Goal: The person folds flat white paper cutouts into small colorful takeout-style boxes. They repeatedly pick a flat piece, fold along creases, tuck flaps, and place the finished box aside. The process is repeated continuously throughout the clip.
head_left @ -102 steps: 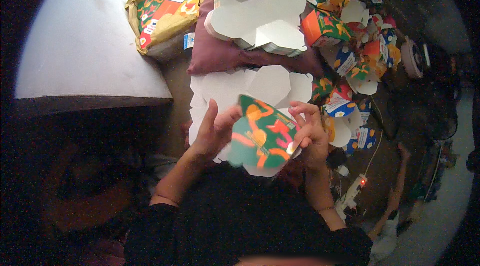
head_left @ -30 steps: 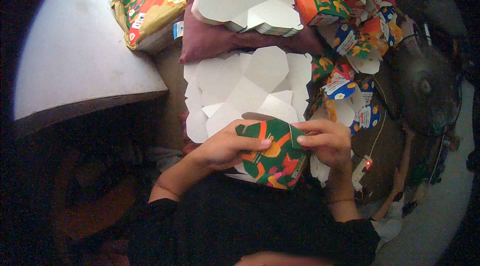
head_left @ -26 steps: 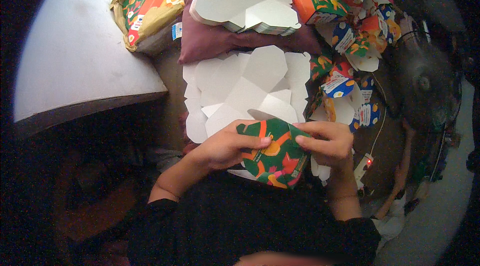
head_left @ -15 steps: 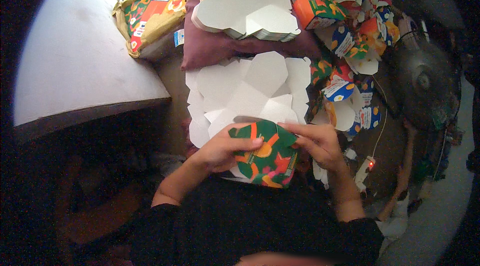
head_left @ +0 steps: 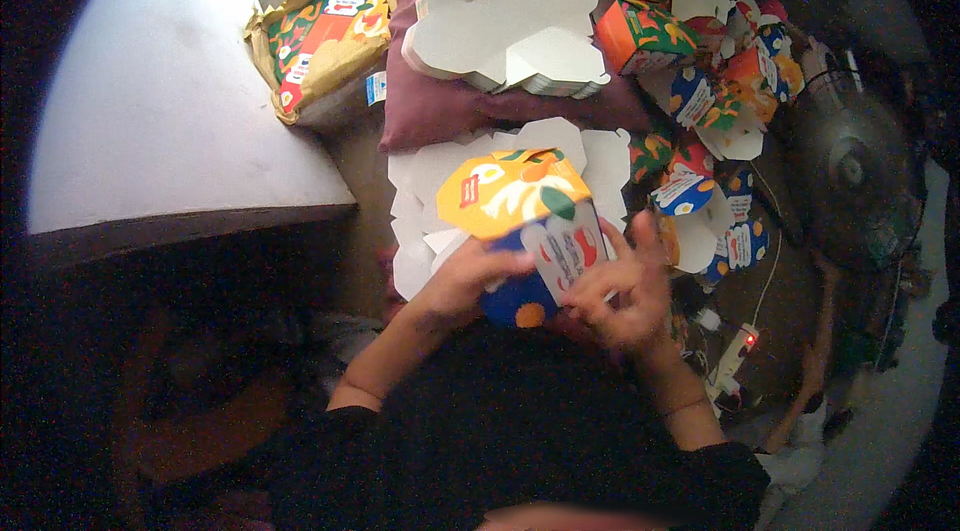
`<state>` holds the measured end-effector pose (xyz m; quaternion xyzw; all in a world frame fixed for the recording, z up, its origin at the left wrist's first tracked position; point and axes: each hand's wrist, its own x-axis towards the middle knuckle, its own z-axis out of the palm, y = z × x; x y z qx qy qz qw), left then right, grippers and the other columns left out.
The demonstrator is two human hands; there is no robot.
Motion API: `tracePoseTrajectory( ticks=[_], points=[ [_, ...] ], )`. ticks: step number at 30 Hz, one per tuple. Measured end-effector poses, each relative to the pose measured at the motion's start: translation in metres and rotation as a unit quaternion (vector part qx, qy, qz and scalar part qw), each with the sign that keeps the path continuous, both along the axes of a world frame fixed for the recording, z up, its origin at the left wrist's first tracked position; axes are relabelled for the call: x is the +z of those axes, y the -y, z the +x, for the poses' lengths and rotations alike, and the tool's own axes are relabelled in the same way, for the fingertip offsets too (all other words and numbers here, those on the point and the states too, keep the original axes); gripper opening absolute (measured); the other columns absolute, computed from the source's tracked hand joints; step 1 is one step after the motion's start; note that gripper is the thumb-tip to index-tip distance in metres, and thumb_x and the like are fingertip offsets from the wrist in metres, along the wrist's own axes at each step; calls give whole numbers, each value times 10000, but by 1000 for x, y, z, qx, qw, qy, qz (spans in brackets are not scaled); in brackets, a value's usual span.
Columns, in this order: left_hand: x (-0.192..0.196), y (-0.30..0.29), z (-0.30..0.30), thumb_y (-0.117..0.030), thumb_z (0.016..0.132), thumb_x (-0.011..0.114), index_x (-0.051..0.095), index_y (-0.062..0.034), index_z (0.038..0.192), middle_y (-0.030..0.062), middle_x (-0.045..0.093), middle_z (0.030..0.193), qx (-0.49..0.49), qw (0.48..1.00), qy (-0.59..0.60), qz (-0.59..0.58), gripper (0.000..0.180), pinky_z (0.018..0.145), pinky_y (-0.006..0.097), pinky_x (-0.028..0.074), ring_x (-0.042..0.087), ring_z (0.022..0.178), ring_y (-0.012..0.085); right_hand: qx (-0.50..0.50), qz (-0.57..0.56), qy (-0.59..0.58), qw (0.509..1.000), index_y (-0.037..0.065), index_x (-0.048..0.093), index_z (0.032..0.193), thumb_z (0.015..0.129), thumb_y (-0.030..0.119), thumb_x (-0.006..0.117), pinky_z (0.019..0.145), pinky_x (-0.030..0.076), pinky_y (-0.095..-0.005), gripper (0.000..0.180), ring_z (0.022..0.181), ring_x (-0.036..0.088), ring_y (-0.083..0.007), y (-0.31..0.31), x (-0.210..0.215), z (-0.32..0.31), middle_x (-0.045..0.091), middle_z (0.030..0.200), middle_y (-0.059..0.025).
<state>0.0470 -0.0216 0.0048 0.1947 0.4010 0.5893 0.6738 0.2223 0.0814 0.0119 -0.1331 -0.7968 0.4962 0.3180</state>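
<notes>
A folded food carton [head_left: 515, 196] is in front of my body, with a yellow panel on top and a blue and white panel facing me. My left hand [head_left: 455, 281] is closed on its left side, thumb over the blue panel. At the carton's right side, my right hand [head_left: 628, 296] is blurred by motion; its fingers look spread and bent, near or touching the edge. Beneath the carton lie flat white carton blanks [head_left: 415, 171], partly hidden by it and my hands.
A stack of white blanks [head_left: 500, 21] rests on a purple cushion [head_left: 400, 111]. Folded cartons [head_left: 650, 36] pile up at right, near a fan [head_left: 850, 161] and a lit power strip [head_left: 738, 356]. At left are a paper-wrapped pack [head_left: 325, 36] and a white surface [head_left: 170, 101].
The carton has turned from its green side to its yellow and blue sides and now looks boxier. My right hand has come away from the flap it pinched. The view has shifted slightly.
</notes>
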Motion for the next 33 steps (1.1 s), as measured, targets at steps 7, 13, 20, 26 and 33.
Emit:
tracePoseTrajectory(
  ticks=[7, 13, 20, 26, 33],
  points=[
    [17, 3, -11, -103, 863, 515, 435, -14, 1285, 130, 449, 1331, -206, 882, -398, 142, 439, 1049, 366, 275, 370, 1274, 248, 151, 159, 151, 964, 143, 438, 1297, 556, 282, 823, 1043, 282, -459, 846, 1251, 352, -387, -39, -1, -16, 366, 1364, -209],
    [24, -10, -18, -140, 839, 520, 463, -9, 1240, 191, 457, 1284, -226, 893, -355, 159, 425, 1061, 403, 240, 380, 1249, 325, 152, 27, 182, 971, 88, 423, 1295, 526, 292, 837, 1032, 309, -439, 896, 1237, 379, -376, -55, 10, -11, 391, 1332, -197],
    [3, -8, -52, -172, 822, 612, 625, 19, 947, 113, 642, 962, 176, 906, -382, 39, 229, 833, 302, 436, 593, 952, 197, -50, 149, 223, 962, 33, 372, 1309, 498, 307, 871, 1006, 345, -359, 991, 1216, 412, -240, -124, 52, 29, 432, 1284, -112],
    [-74, -14, -67, -302, 702, 736, 576, -27, 1100, 127, 539, 1172, 91, 642, -755, -100, 510, 855, 379, 425, 519, 1064, 312, -348, 301, 65, 886, 19, 265, 1379, 758, 365, 705, 1033, 316, -393, 835, 1257, 383, -321, -235, 80, -1, 370, 1369, -192],
    [-103, -9, -54, -365, 582, 791, 557, -66, 1161, 135, 437, 1267, 7, 587, -785, -197, 692, 903, 481, 350, 400, 1159, 337, -340, 240, 123, 901, 17, 204, 1411, 846, 321, 618, 1056, 274, -367, 764, 1290, 346, -307, -240, 25, -2, 347, 1395, -212]
  ],
)
